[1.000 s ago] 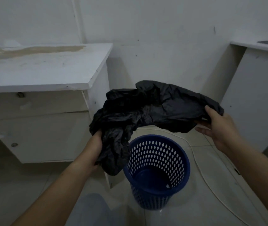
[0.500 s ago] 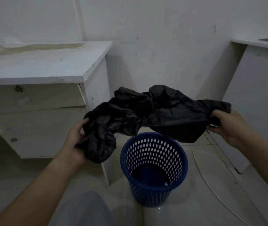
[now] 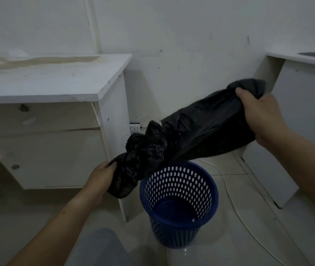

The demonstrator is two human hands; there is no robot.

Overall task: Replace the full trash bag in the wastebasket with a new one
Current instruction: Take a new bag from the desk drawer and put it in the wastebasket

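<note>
A crumpled black trash bag (image 3: 195,135) stretches in the air from lower left to upper right. My left hand (image 3: 100,181) grips its bunched lower end. My right hand (image 3: 262,116) holds the upper end, thumb curled over the plastic. Below the bag stands a blue perforated wastebasket (image 3: 179,204) on the tiled floor, with no liner in it and its inside showing bare.
A white desk (image 3: 53,81) with drawers stands at the left, its side panel close to the basket. Another white desk (image 3: 296,112) is at the right. A white cable (image 3: 235,206) runs over the floor past the basket. A wall socket (image 3: 134,128) sits behind.
My right hand has risen and moved right while my left hand stayed low, pulling the bag out longer and into a diagonal over the basket.
</note>
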